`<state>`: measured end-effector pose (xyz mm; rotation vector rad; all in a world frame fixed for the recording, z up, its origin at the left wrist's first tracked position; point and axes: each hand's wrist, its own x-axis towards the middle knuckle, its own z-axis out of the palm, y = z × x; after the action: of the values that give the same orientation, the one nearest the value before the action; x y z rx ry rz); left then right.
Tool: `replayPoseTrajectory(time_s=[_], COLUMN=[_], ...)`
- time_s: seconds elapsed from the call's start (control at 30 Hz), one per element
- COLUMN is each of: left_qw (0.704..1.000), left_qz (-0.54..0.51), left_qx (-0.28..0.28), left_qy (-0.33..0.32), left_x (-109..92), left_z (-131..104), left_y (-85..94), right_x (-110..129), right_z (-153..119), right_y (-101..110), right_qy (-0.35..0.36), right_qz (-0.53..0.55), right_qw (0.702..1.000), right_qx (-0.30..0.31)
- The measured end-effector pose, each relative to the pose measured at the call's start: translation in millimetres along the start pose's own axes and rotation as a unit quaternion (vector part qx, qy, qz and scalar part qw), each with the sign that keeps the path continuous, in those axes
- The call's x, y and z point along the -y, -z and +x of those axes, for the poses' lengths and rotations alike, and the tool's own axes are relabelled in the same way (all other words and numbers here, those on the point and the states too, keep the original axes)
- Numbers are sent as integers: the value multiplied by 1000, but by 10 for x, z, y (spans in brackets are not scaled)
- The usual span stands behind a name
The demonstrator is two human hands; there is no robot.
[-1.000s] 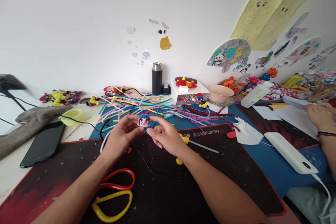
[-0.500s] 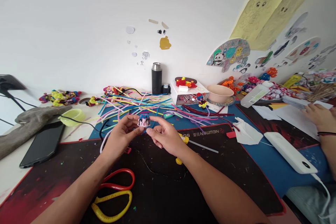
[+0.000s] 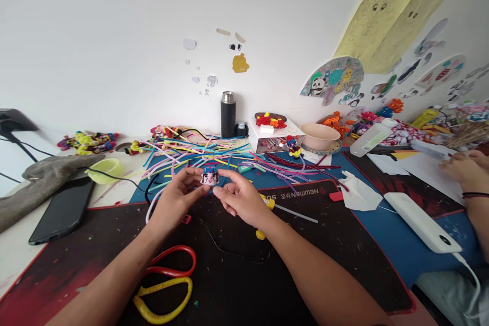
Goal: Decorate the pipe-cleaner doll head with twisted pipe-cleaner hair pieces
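Just below frame center, the small painted head (image 3: 210, 177) sits upright between hands: left hand (image 3: 179, 192) pinches its left side; right hand (image 3: 240, 192) borders its right, grip indeterminable.

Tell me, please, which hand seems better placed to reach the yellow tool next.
Probably the right hand: its wrist partly hides the yellow tool, which shows right beside it. The left hand is farther off, on the other side of the small face piece that both hands hold.

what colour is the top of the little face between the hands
The little face is mainly blue on top, in the head view.
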<state>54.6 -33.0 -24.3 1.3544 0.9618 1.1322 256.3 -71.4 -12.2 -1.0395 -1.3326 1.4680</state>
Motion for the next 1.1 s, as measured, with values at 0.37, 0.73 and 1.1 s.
replayPoseTrajectory(time_s=[0.37, 0.73, 1.1], left_qw=[1000, 998, 998], left_qz=[0, 51, 50], left_qx=[-5, -9, -6], left_qy=[7, -21, -44], left_x=[-5, 12, 149], left_z=[-4, 29, 79], left_y=[-7, -13, 34], right_x=[-22, -82, -231], right_z=[6, 69, 143], right_y=[6, 31, -21], right_qy=[1, 14, 41], right_qz=[4, -8, -19], right_qw=[1000, 1000, 998], right_qx=[-1, -9, -43])
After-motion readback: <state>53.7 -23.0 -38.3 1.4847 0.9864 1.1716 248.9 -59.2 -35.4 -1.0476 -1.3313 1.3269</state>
